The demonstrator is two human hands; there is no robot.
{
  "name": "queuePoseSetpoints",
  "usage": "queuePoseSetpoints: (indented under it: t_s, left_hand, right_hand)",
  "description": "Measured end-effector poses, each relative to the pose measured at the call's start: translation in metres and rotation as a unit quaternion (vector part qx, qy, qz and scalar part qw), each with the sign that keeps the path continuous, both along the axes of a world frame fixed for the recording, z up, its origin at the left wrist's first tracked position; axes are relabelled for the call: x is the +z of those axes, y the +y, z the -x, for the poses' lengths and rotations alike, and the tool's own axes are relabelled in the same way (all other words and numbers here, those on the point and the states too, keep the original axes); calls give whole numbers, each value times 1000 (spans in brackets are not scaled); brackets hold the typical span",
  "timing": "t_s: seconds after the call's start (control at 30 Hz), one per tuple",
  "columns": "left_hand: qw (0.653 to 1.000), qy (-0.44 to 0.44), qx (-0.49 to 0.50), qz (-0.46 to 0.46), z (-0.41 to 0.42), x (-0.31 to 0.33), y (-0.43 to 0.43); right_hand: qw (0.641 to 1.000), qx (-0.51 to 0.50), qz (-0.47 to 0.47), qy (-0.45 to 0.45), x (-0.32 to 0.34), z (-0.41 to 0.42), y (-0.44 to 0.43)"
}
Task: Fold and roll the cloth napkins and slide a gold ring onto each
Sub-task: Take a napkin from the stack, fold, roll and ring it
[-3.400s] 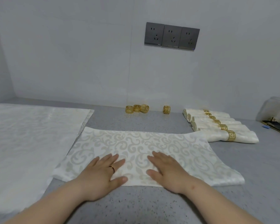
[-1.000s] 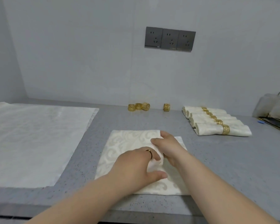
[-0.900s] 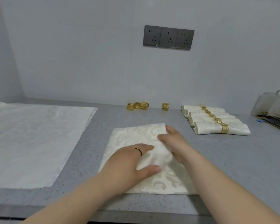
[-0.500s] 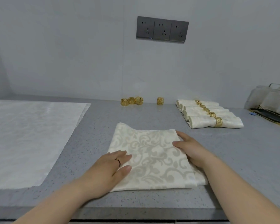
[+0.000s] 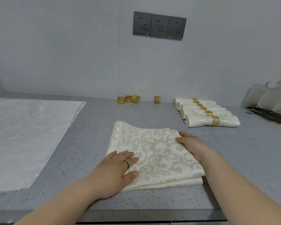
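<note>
Hands on napkin, rings beyond

Bare forearms, one ring.
Thin, dark with a gold edge, worn on a finger of the left hand.

A folded napkin with a scroll pattern lies on the grey desk, near its front edge. The left grip, a dark band on one finger, rests flat on the napkin's near left corner, fingers straight. The right grip lies flat along its right edge. By the wall stand three gold rings in a cluster and a lone ring just right of them. Rolled napkins, each ringed in gold, lie side by side at right. A large pale cloth lies flat at left.
</note>
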State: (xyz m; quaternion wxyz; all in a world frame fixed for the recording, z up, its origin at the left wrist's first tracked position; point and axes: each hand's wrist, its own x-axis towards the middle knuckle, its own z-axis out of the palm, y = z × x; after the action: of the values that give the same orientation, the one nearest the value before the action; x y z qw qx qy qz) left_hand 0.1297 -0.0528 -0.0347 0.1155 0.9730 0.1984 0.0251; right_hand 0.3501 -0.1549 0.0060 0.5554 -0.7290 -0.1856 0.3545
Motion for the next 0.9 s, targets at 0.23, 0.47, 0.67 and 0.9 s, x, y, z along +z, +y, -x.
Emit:
queuePoseSetpoints:
  t_s: [0.23, 0.47, 0.67, 0.9]
  left_hand:
    - [1000, 9, 12, -14, -1, -4, 1]
    - [999, 0, 5, -39, -2, -6, 0]
    - [999, 23, 19, -24, -1, -6, 1]
    - [995, 85, 44, -10, -7, 5, 14]
  right_hand:
    - [955, 34, 142, -257, 11, 6, 10]
    - [795, 197, 151, -553, 10, 81, 14]
    - [778, 275, 226, -518, -36, 86, 15]
    - [758, 276, 294, -513, -31, 43, 1]
